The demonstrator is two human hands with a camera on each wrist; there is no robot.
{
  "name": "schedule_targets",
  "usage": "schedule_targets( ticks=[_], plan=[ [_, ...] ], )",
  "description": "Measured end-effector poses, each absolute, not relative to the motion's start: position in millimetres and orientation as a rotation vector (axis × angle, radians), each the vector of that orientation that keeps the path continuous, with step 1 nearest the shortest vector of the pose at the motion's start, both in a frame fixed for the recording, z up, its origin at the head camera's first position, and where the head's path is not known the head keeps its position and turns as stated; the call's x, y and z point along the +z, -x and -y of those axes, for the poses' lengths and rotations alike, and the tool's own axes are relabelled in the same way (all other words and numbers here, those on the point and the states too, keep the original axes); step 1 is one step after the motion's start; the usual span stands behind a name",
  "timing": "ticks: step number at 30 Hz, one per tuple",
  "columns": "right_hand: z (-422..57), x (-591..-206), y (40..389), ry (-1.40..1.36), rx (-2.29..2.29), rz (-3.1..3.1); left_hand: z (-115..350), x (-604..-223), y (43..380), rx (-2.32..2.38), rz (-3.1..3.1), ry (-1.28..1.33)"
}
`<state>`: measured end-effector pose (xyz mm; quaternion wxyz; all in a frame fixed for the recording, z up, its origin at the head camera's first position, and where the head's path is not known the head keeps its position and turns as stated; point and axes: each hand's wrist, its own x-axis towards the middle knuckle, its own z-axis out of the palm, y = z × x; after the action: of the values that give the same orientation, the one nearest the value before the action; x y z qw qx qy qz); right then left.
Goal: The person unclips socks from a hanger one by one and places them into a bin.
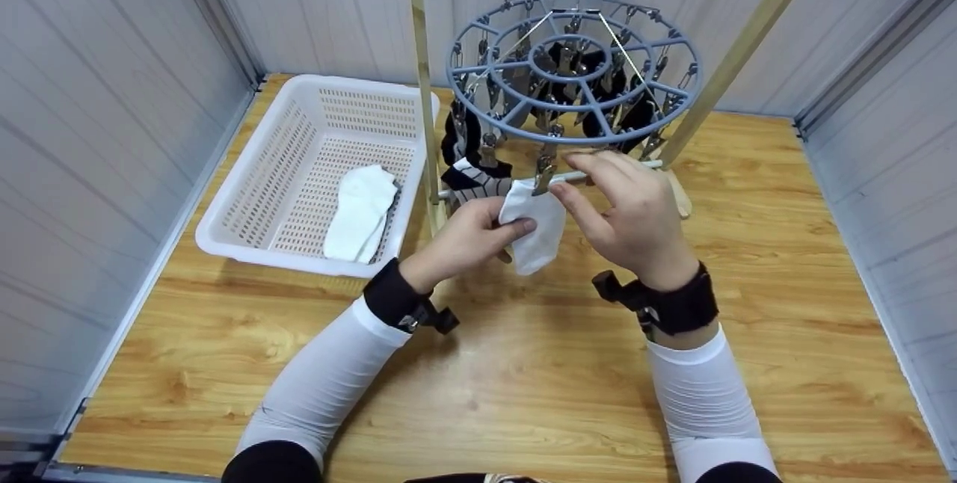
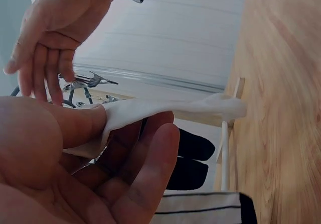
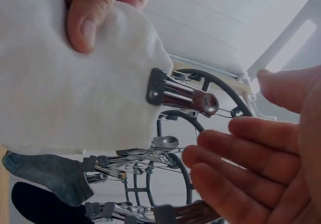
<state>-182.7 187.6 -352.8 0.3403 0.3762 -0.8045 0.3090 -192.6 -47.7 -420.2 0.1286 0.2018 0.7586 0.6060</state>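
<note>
A white sock [image 1: 540, 232] hangs from a metal clip [image 1: 545, 172] at the near side of a round grey-blue hanging rack [image 1: 516, 128]. My left hand [image 1: 478, 231] pinches the sock near its top edge, thumb in front and fingers behind. In the right wrist view the clip [image 3: 183, 93] bites the sock's edge [image 3: 100, 93]. Just right of the clip, my right hand [image 1: 632, 210] holds nothing, its fingers spread and slightly bent, apart from the clip in the right wrist view.
Left of the rack, a white perforated basket [image 1: 247, 244] holds more white socks [image 1: 361, 210]. Dark socks and a striped sock [image 1: 478, 184] hang from other clips. Wooden poles [image 1: 748, 42] flank the rack, and a pale crossbar [image 1: 576, 176] runs low behind the hands.
</note>
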Motion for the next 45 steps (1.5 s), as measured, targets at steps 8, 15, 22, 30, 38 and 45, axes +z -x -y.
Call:
schedule_targets(
  ticks=[8,15,22,30,38,45],
  plan=[
    [-189,-358,192,-0.984,0.771,2.292,47,-421,192,1.741,-2.201,-0.637],
    [-185,-363,200,-0.992,1.020,2.324,46,-422,191,1.759,-2.196,-0.651],
    [-184,-363,201,-1.001,1.187,2.301,46,-422,192,1.761,-2.196,-0.658],
    [-184,-362,198,-0.980,1.233,2.286,46,-422,193,1.745,-2.211,-0.664],
    [-183,-362,197,-0.939,1.230,2.245,46,-421,193,1.740,-2.241,-0.661],
    [-180,-364,197,-0.912,1.225,2.184,47,-423,194,1.776,-2.214,-0.661]
  ],
)
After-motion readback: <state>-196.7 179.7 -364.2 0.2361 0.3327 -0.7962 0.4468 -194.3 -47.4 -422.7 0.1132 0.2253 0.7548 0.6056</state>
